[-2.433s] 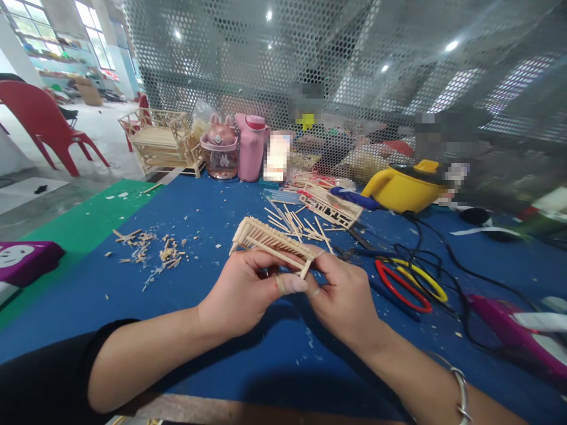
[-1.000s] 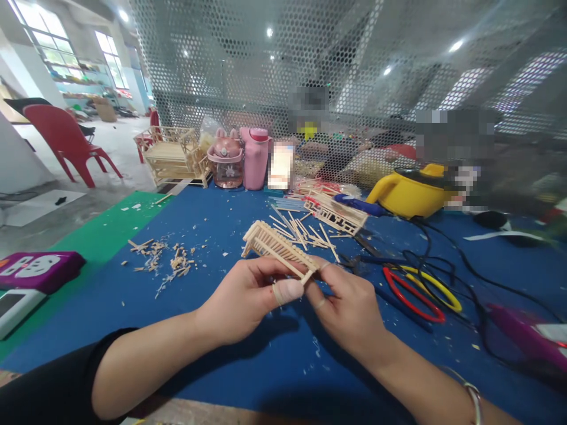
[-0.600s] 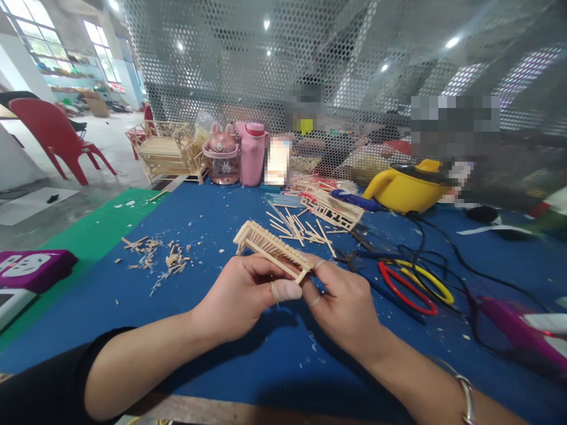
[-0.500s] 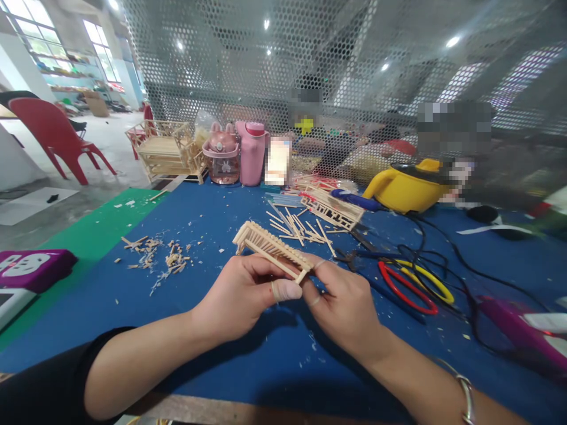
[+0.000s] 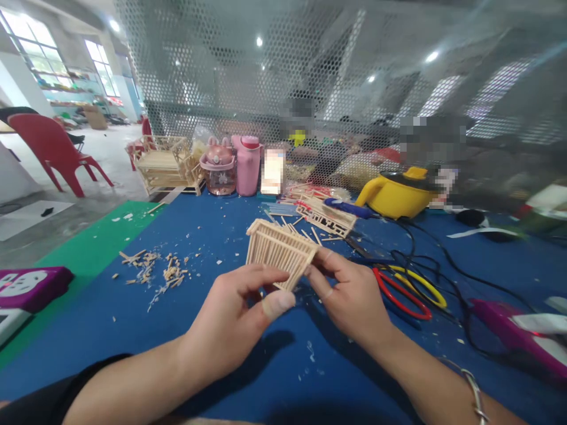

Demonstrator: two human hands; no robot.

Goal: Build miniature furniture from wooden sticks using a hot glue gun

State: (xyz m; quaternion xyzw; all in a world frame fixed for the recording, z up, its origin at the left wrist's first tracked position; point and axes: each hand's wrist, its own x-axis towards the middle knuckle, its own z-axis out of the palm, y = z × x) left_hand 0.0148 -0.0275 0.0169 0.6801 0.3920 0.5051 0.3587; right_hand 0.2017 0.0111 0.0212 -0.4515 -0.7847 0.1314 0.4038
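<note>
A small slatted model made of thin wooden sticks (image 5: 279,251) is held above the blue table, tilted so its row of slats faces me. My left hand (image 5: 241,313) grips its lower edge between thumb and fingers; tape wraps the thumb tip. At its right end, my right hand (image 5: 348,289) pinches the corner with thumb and forefinger, and bands circle those fingers. Behind the model lie loose wooden sticks (image 5: 316,235) and another stick-built piece (image 5: 330,219).
Wood scraps (image 5: 175,270) litter the blue tabletop (image 5: 146,330) at left. Pliers with red and yellow handles (image 5: 401,295) lie among black cables at right. Farther back stand a yellow pot (image 5: 401,195), a pink bottle (image 5: 248,168), a pink jar (image 5: 220,177) and stick-built furniture (image 5: 166,162).
The stick model has been turned so its slatted face now shows more broadly. Both hands have shifted with it, and the whole view has tipped slightly upward.
</note>
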